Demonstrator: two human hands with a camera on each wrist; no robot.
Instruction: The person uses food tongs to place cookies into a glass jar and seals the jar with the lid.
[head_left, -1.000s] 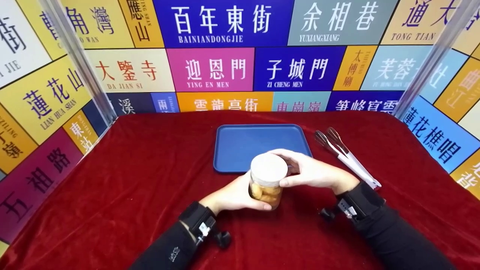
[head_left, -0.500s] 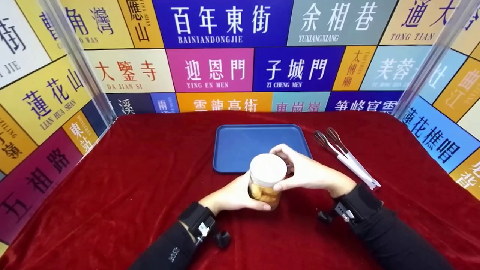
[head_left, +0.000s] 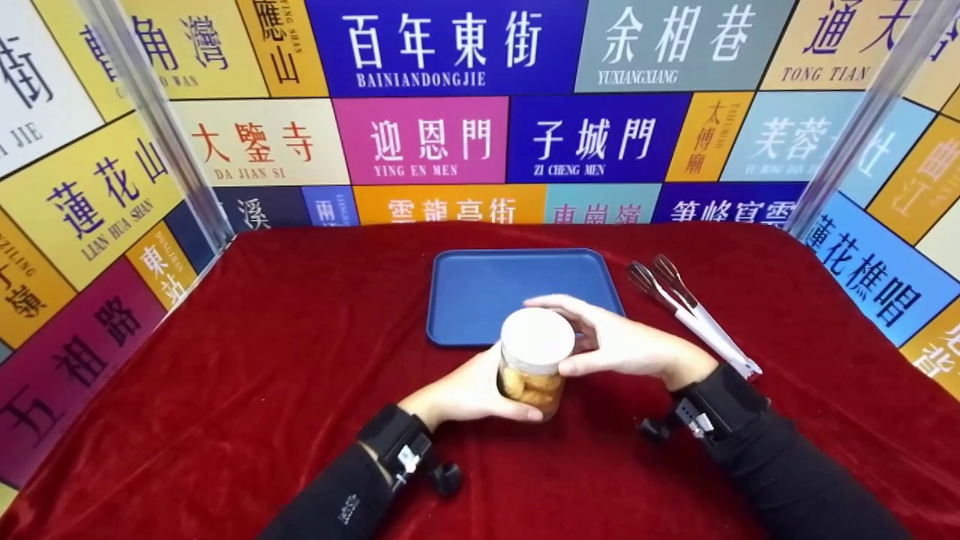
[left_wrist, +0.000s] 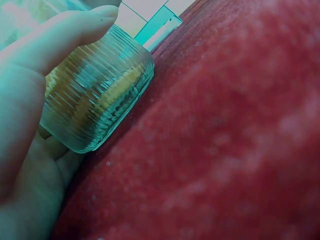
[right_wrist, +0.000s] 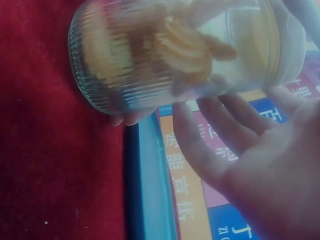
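Note:
A ribbed clear glass jar with a white lid stands slightly tilted over the red cloth. My left hand grips the jar's body, thumb across its near side. In the left wrist view, the ribbed base of the jar shows close over the cloth. Around the lid curls my right hand, thumb at its near right edge and fingers at its far side. Ridged, golden-brown biscuit-like pieces fill part of the jar in the right wrist view.
Behind the jar lies a blue rectangular tray, partly hidden by the right hand. White-handled tongs with dark brown tips rest to its right. A red velvet cloth covers the table. Sign-covered panels stand around its back and sides.
Half a second ago the right thumb sat further left on the lid's near side; now it is further right and the fingers reach further left around the far side. The left hand holds still.

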